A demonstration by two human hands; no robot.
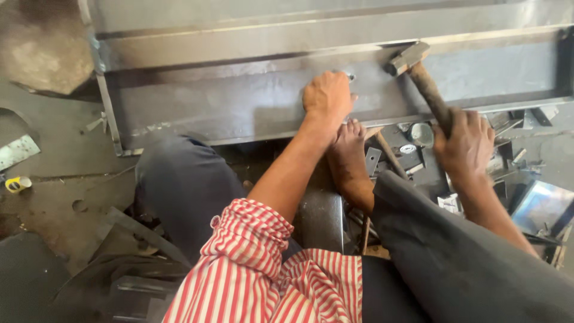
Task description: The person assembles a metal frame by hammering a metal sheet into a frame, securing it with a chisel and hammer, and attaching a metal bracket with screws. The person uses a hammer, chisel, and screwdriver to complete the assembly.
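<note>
My right hand (466,142) grips the wooden handle of a hammer (418,75) whose steel head rests against the upper flange of a long grey steel frame (239,101). On the frame's flat web my left hand (326,96) is closed around a small metal piece that barely shows at the fingertips. My bare foot (347,152) presses against the frame's lower edge, just below the left hand. The red-and-white striped sleeve covers my left upper arm.
Metal scraps, small plates and a washer (408,148) lie on the floor at right under the frame. A shiny sheet offcut (541,206) sits far right. At the left edge lie a yellow tape roll (17,183) and a metal strip (17,151).
</note>
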